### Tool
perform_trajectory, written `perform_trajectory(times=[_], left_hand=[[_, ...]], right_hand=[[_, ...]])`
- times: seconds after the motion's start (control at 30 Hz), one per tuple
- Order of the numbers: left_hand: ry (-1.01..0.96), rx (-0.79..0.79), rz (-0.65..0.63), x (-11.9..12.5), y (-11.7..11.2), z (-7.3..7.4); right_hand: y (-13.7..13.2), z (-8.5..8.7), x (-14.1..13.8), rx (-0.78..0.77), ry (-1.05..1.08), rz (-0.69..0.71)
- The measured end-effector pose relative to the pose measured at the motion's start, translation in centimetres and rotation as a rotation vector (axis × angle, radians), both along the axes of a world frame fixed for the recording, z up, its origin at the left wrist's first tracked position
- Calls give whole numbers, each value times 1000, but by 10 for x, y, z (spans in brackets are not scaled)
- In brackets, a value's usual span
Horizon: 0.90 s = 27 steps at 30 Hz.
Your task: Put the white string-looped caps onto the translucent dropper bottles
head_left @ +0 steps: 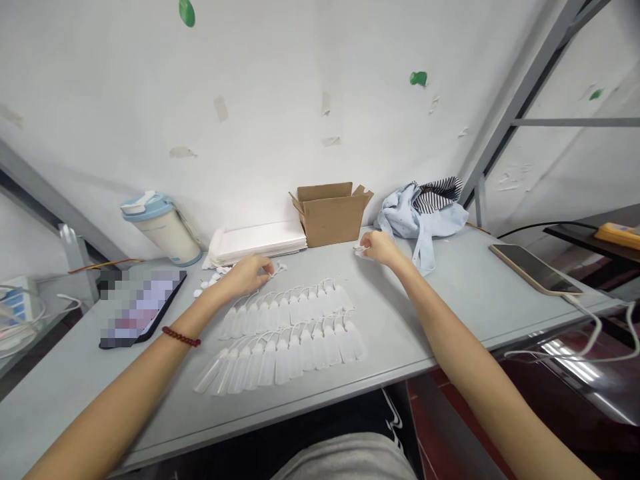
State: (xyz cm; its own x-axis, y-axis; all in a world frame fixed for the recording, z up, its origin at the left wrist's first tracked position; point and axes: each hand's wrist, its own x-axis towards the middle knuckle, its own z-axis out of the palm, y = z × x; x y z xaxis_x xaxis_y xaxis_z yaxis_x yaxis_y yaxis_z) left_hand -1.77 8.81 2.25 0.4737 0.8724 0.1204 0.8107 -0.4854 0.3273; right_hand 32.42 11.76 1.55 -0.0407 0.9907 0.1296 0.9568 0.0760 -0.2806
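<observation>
Two rows of white translucent strip-shaped pieces with thin looped cords lie fanned out on the grey table: a back row (pixel 293 308) and a front row (pixel 283 360). Just behind the back row, my left hand (pixel 250 275) has its thumb and fingers closed together on a small white corded piece (pixel 280 268). A small pile of white pieces (pixel 203 288) lies partly hidden behind that wrist. In front of the cardboard box and to its right, my right hand (pixel 379 247) pinches a small white piece (pixel 359 249), too small to make out fully.
An open cardboard box (pixel 333 220) stands by the wall, beside a stack of white flat packs (pixel 260 240). Left are a tumbler (pixel 163 230) and a phone (pixel 145 310). Right are a light-blue cloth bag (pixel 410 217) and a charging phone (pixel 533 267) near the table edge.
</observation>
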Motion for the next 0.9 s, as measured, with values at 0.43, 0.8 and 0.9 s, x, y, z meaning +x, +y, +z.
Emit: perform_trajectory(times=[0.43,0.8,0.9], left_hand=[[-153,46,99,-5,-21,7],[-466,-27,129,30,-57,24],[-512,-32,97,39,-65,26]], right_hand=[[3,-8,-4,-59,49,99],[-60,13,-86,-61,814,573],[-74,13,-98,-116,933,602]])
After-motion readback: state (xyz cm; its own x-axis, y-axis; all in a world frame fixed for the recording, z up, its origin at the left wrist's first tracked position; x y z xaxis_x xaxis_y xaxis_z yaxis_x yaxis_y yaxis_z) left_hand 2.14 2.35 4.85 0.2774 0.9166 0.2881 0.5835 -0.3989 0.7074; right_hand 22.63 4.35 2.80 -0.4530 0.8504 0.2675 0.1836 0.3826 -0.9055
